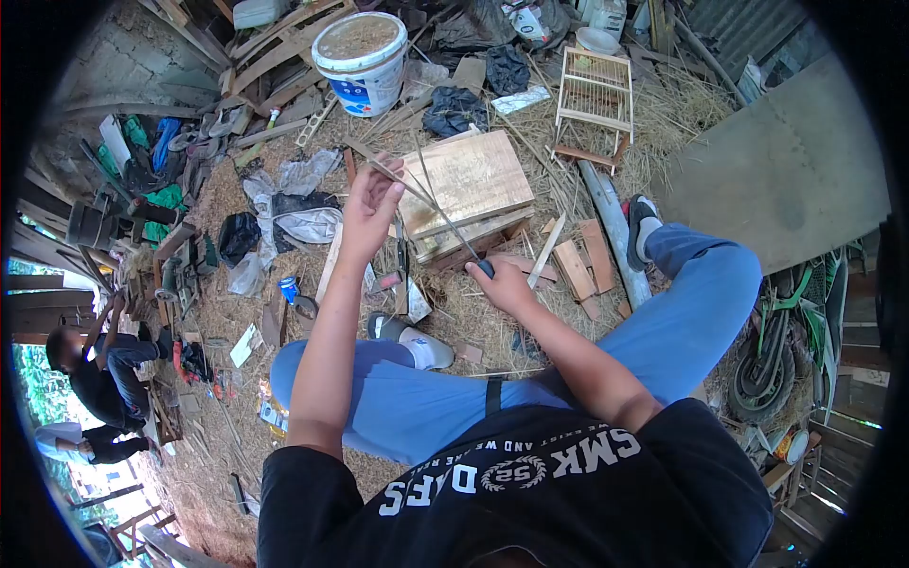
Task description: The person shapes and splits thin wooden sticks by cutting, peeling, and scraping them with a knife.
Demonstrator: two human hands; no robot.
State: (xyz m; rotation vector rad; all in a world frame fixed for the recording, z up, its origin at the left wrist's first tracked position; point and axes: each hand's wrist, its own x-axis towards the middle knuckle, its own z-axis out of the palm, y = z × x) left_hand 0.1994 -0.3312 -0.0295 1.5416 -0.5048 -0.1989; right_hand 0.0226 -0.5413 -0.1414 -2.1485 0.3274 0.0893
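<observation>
Lying beside a block (pixel 483 180), planks (pixel 574 269) neighbour right fingers (pixel 476 274) clasping a handle (pixel 487 269), left fingers (pixel 389 195) a strip (pixel 416 190).

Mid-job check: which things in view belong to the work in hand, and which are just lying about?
Likely in the job:
- thin strip, held in the left hand
- dark-handled tool, gripped in the right hand
- wooden block, apparently the work surface

Seemingly just lying about:
- white bucket
- slatted wooden rack
- blue can
- motorbike

white bucket (pixel 367 92), green motorbike (pixel 782 305)
</observation>
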